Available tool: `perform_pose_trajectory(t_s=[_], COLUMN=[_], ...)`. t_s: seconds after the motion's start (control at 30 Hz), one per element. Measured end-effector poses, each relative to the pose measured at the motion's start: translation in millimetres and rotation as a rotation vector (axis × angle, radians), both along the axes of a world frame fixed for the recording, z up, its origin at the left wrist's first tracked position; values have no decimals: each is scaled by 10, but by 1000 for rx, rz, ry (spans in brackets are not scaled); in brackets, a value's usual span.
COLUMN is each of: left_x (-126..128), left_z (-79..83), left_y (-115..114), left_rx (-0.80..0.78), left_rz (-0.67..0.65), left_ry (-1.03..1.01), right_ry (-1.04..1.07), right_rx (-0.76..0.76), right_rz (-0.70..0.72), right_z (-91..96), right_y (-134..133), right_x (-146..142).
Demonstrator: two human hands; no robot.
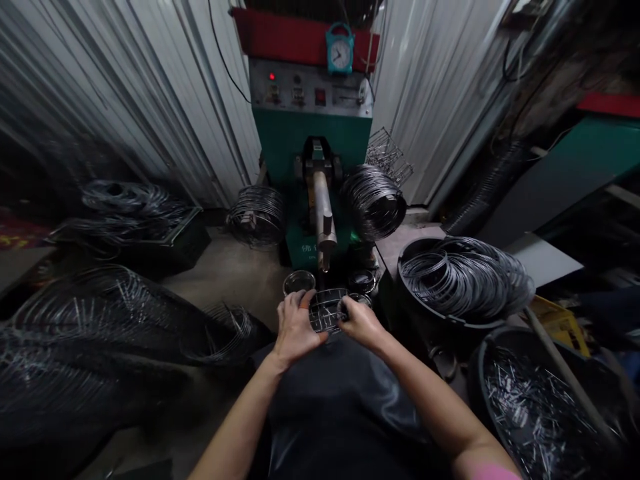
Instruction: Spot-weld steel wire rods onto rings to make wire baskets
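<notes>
We have a small wire frame point(329, 291) low in the middle of our view, just above our dark apron point(345, 400) and below the tip of the metal arm point(324, 200). Our left hand point(296, 327) grips its left side, with the thumb at the near edge and the other fingers at the far one. Orange bands go round parts of this hand. Our right hand point(363, 325) is at the right edge, its fingers bent in. We cannot tell if they pinch the wire or some little dark bit.

Two round bowls sit close by: one point(299, 281) past our left hand, one point(361, 280) past our right, so there is little room there. The metal arm sticks out toward us from the green machine point(273, 127), with a wire coil point(257, 217) on its left and another point(374, 200) on its right. More open room shows on the bare floor point(225, 267) to the left. On the right, a tub point(406, 257) full of wire rings point(467, 280) stands near our arm.

White Chinese writing point(306, 248) is low on the machine; the arm hides some of it. The blue clock point(341, 53) has numbers too small to read.
</notes>
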State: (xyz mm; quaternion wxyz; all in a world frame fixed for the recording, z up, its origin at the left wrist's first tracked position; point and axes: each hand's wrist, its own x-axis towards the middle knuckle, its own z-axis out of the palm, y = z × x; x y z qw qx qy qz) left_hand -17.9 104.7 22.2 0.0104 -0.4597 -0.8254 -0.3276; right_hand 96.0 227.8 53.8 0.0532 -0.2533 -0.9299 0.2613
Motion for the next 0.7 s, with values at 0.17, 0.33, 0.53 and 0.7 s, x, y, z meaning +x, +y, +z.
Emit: perform_pose_trajectory(t_s=[0.17, 0.33, 0.53, 0.7], left_x=[5, -61, -179, -297], left_z=[65, 48, 41, 30], left_y=[-10, 12, 113, 178], left_rx=[-14, -36, -30, -34], left_rz=[2, -28, -35, -56], left_ry=[2, -77, -109, -107], right_ry=[188, 211, 114, 116], right_rx=[-113, -109, 13, 61], right_rz=[86, 380, 409, 383], right_z=[-192, -166, -135, -202], right_y=[-50, 67, 176, 223], right_x=[-7, 78, 16, -67])
